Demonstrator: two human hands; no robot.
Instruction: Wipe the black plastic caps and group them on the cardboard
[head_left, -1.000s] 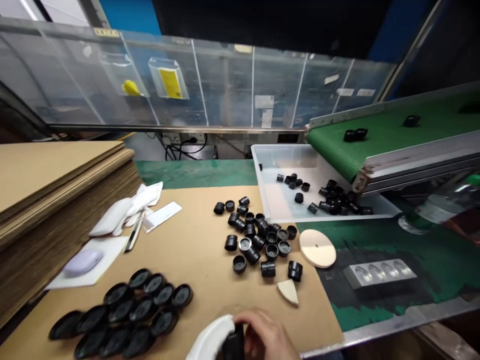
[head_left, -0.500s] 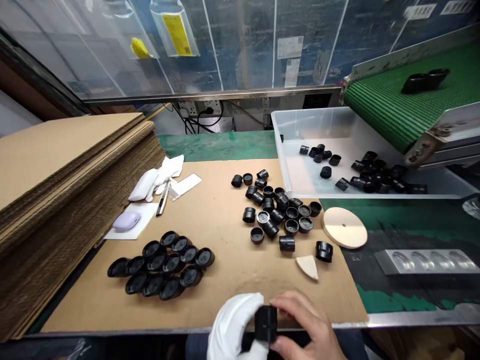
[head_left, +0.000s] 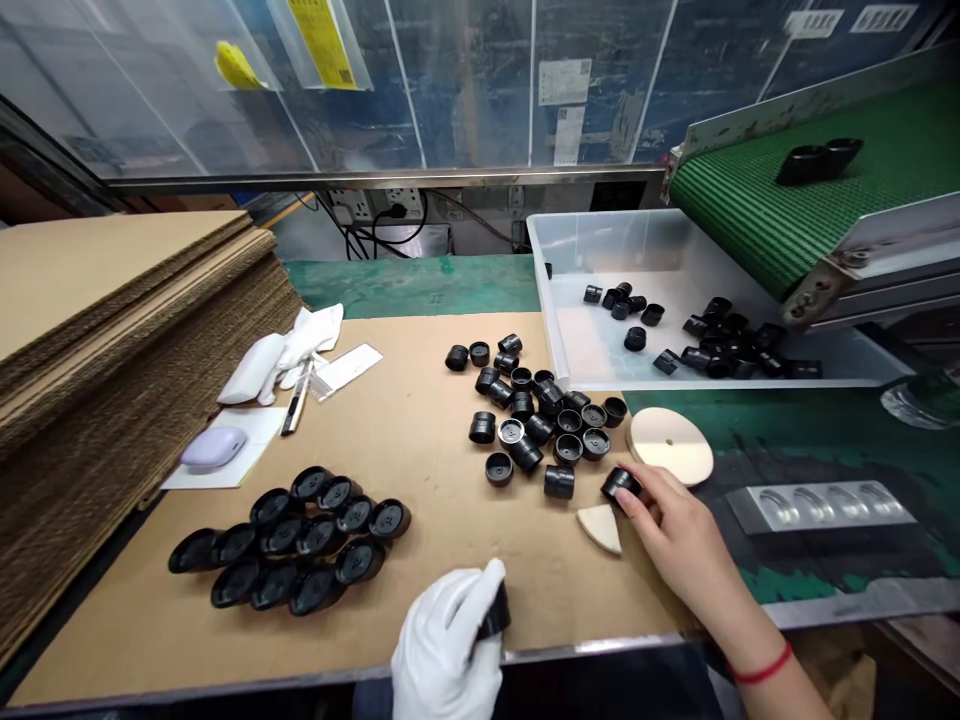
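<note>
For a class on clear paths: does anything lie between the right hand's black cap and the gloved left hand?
Yes: a pale wedge lies below the black cap under the right hand toward the left hand.

A black cap tilts in the gloved left hand, another black cap lies under the bare right hand

Brightness: bright, even indoor light across the scene; the source is out of view.
Glare: pale sheen on the clear plastic tub around 2 o'clock and on the acrylic screen at 12 o'clock.
Shadows: soft and short, beneath the black caps at centre.
Blur: the corrugated cardboard stack at 9 o'clock looks smeared and soft.
Distortion: wide-lens bending towards the edges, with the conveyor frame slanting steeply around 2 o'clock.
</note>
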